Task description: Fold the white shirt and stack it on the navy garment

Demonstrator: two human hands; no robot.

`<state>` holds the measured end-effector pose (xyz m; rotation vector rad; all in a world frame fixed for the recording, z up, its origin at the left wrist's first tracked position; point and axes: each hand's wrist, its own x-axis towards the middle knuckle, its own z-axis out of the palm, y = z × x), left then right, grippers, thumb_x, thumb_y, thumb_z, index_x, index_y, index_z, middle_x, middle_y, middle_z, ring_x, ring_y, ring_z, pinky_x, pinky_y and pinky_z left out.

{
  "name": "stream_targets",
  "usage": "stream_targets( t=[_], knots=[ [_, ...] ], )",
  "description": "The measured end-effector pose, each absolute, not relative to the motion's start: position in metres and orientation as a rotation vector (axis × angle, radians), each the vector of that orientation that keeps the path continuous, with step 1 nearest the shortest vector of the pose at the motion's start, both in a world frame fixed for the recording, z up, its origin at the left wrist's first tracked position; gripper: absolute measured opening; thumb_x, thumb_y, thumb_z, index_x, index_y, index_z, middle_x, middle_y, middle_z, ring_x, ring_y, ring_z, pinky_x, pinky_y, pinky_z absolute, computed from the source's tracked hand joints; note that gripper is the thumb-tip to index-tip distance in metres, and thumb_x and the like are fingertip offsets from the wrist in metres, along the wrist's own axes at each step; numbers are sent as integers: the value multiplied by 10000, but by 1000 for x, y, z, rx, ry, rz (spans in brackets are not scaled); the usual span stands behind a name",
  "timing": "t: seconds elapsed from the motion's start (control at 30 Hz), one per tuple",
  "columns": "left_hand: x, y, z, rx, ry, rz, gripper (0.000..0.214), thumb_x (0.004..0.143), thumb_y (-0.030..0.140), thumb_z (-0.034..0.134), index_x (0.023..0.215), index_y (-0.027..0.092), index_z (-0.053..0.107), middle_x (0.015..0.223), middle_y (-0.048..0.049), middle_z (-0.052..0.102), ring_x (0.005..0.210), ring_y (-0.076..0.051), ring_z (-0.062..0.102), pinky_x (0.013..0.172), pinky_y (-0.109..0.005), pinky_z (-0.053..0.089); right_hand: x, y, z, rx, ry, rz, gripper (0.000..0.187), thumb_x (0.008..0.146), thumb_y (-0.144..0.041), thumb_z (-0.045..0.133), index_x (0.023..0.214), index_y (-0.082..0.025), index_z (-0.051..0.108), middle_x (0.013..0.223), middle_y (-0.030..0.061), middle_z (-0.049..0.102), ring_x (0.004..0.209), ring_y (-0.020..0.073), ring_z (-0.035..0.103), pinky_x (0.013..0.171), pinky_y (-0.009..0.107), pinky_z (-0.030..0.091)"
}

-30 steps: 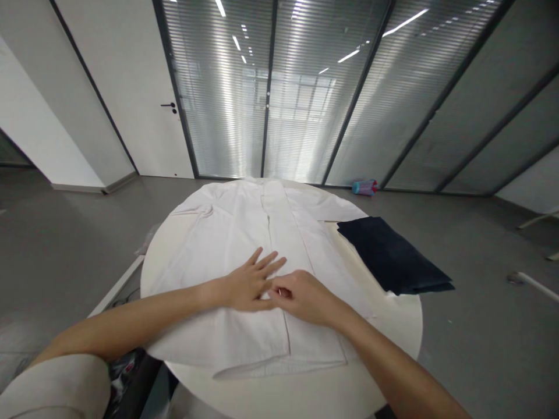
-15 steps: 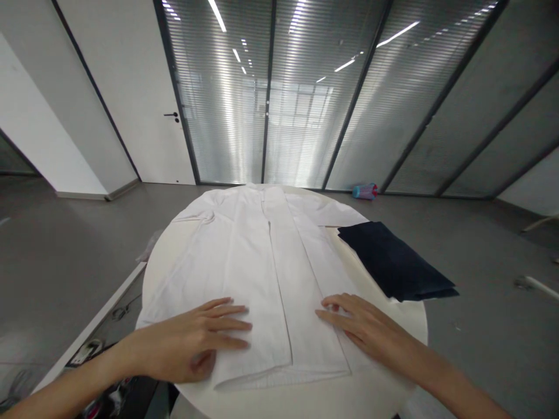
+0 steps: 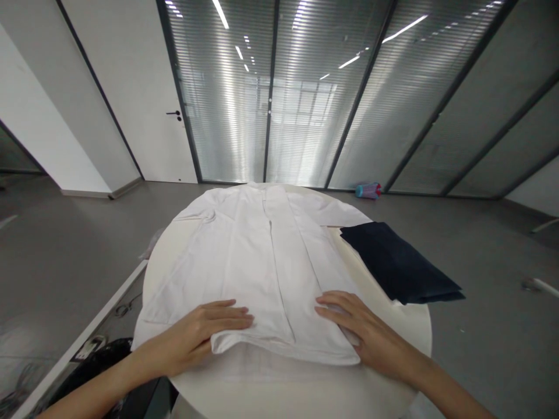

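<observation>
A white long-sleeved shirt (image 3: 253, 262) lies spread front side up, its collar at the far side and its hem towards me. My left hand (image 3: 205, 331) grips the hem's left part, fingers on top and thumb hidden below. On the right, my right hand (image 3: 358, 326) holds the other side of the front near the hem, its thumb tucked under the cloth. Between the hands the hem is raised and curls slightly, with a lower layer of the shirt flat beneath it.
The round white table (image 3: 262, 401) carries the shirt. A folded dark navy cloth (image 3: 397, 265) overhangs its right edge. At the left stand a white rail (image 3: 91, 326) and a black bag (image 3: 94, 369). A blue and pink object (image 3: 368, 191) lies by the glass partition.
Both hands have closed on the shirt's front hem and lifted it off the table. The hem now curls up between them; before, it lay flat under spread fingers.
</observation>
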<state>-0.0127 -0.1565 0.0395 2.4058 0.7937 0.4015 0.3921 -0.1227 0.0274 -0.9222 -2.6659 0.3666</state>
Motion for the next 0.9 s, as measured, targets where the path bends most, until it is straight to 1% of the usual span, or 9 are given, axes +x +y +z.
stream_targets(
  t=[0.17,0.27,0.37,0.43,0.5,0.57,0.67,0.8,0.9],
  knots=[
    [-18,-150,34,2444,878,347,587,963,200,515,1516,361,401,1532,-16,460,1410,-236,439,1187,-439,353,387,-108,28,-948,-2638,409,357,948,-112,465,1172,-271,693,1373,88,604,1297,222,531,1074,451,442],
    [-21,-144,35,2393,931,383,481,962,210,494,1429,312,541,1487,-31,520,1405,-250,442,1196,-458,316,380,-99,39,-973,-2595,556,303,983,-175,429,1128,-240,687,1254,95,677,1189,216,604,1028,416,460],
    [-23,-130,31,2108,1098,531,345,986,381,457,1114,220,734,1175,-55,721,1143,-274,639,1007,-385,491,369,-80,46,-1097,-2454,748,263,978,-256,436,1083,-208,672,1076,99,725,1019,235,659,919,385,491],
    [-22,-112,26,1826,1258,643,473,935,561,488,811,171,723,847,-61,735,862,-255,686,779,-320,545,360,-60,44,-1225,-2283,835,269,972,-336,433,973,-182,654,957,99,726,905,241,662,824,360,499],
    [-21,-90,21,1540,1313,698,568,837,698,544,691,160,656,698,-59,684,705,-222,658,655,-292,526,350,-38,37,-1346,-2138,900,311,957,-393,421,851,-173,613,809,83,701,778,233,645,713,330,485],
    [-19,-71,19,1326,1269,685,611,743,754,611,747,145,653,717,-73,691,664,-204,654,628,-291,524,343,-20,29,-1442,-2087,949,305,919,-409,457,757,-178,574,675,50,646,667,212,602,621,299,440],
    [-17,-55,19,1186,1266,627,647,677,757,676,837,131,643,748,-81,705,624,-191,660,600,-295,525,339,-8,20,-1515,-2074,932,293,889,-396,487,693,-186,546,586,16,578,604,186,551,582,277,384],
    [-16,-54,17,1253,1212,681,628,713,761,643,813,143,609,688,-49,667,589,-173,641,559,-282,516,339,-13,20,-1513,-2085,827,317,936,-420,422,742,-196,536,620,10,573,613,189,550,597,283,373],
    [-16,-56,12,1291,1255,754,623,737,787,598,799,168,563,595,8,571,484,-138,573,432,-232,435,336,-13,21,-1505,-2117,670,300,970,-391,386,784,-203,529,735,42,627,719,211,597,662,294,397]
  ],
)
